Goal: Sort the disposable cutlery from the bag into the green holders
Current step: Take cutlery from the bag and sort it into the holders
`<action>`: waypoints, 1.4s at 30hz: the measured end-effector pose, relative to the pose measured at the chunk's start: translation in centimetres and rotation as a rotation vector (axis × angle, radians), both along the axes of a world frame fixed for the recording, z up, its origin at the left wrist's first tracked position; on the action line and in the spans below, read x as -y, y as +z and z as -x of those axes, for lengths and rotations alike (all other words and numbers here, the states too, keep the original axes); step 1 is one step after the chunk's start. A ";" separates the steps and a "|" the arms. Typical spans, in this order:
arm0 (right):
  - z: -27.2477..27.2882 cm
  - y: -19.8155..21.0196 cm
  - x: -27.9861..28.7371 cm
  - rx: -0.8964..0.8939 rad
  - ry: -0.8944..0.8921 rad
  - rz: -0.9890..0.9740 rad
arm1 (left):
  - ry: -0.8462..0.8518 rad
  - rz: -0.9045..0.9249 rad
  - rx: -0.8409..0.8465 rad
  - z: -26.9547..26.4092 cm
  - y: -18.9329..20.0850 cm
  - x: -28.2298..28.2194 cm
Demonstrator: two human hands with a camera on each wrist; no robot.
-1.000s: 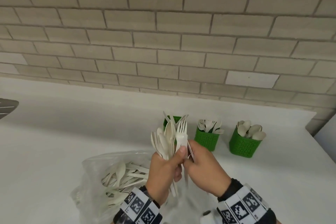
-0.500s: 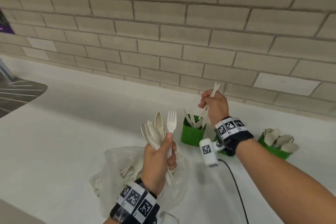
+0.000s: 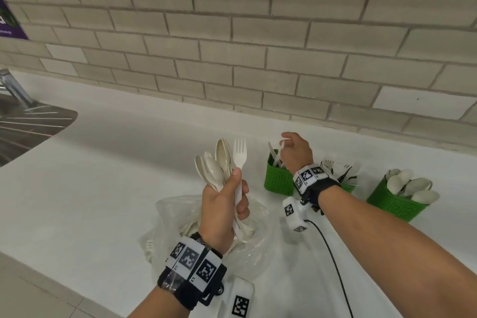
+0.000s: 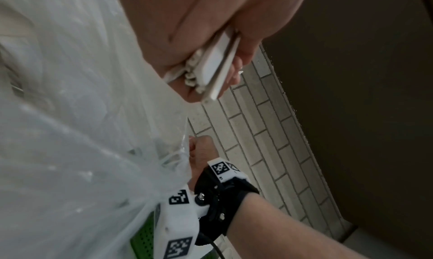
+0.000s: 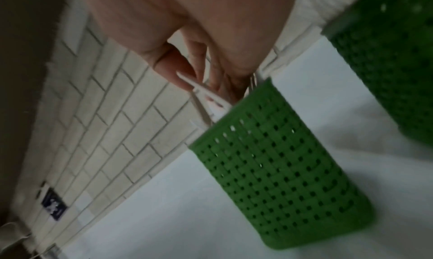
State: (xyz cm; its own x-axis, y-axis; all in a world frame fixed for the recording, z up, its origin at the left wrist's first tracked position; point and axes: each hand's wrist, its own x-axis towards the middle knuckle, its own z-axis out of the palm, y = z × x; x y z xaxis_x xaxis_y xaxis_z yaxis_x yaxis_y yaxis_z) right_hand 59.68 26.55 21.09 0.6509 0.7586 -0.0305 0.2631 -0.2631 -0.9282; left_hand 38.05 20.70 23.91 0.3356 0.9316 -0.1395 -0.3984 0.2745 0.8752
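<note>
My left hand (image 3: 238, 188) grips a bundle of cream spoons (image 3: 216, 162) and one white fork (image 3: 240, 152), upright above the clear plastic bag (image 3: 167, 217) of cutlery. The handle ends (image 4: 215, 66) stick out below its curled fingers. My right hand (image 3: 285, 144) is over the left green holder (image 3: 277, 179), and its thumb and fingers pinch the top of a white knife (image 5: 211, 98) whose lower part is inside that holder (image 5: 281, 166). The middle holder (image 3: 348, 186) carries forks, the right holder (image 3: 395, 201) spoons.
The white counter (image 3: 116, 175) ends at a grey brick wall (image 3: 232, 59) just behind the holders. A steel sink drainboard (image 3: 31, 124) and tap (image 3: 13, 88) lie far left. A black cable (image 3: 333, 261) runs from my right wrist toward me.
My right hand left the bundle, carried a knife over to the left holder and has lowered it in. My left hand has kept the spoons and fork upright.
</note>
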 end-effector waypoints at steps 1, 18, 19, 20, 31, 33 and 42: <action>0.1 0.5 0.8 0.023 0.009 -0.017 | -0.022 0.021 0.020 -0.2 0.1 0.2; 2.5 8.3 23.1 -0.118 0.053 -0.278 | -0.547 -0.150 -0.022 -7.6 0.8 8.1; 2.4 8.0 23.6 -0.116 0.021 -0.284 | -0.571 -0.156 -0.031 -7.9 0.8 8.6; 2.2 7.8 24.0 -0.112 -0.007 -0.282 | -0.587 -0.161 -0.040 -8.2 0.8 9.1; 2.0 7.6 27.4 -0.041 -0.202 -0.435 | -0.616 -0.162 -0.129 -8.3 0.3 11.5; 2.3 9.2 27.6 -0.069 -0.183 -0.499 | -0.596 -0.205 -0.192 -8.1 0.0 11.4; 4.5 10.6 25.0 0.261 0.110 -0.159 | -0.647 -0.191 -0.223 -7.6 0.1 11.2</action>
State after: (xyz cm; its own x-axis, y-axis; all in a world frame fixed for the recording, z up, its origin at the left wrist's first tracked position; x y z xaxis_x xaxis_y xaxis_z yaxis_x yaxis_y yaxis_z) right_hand 55.20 1.52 31.74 0.5353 0.8064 0.2515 0.5164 -0.0767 -0.8529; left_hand 45.69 9.47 24.06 0.8122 0.5701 -0.1234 -0.0134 0.2297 0.9732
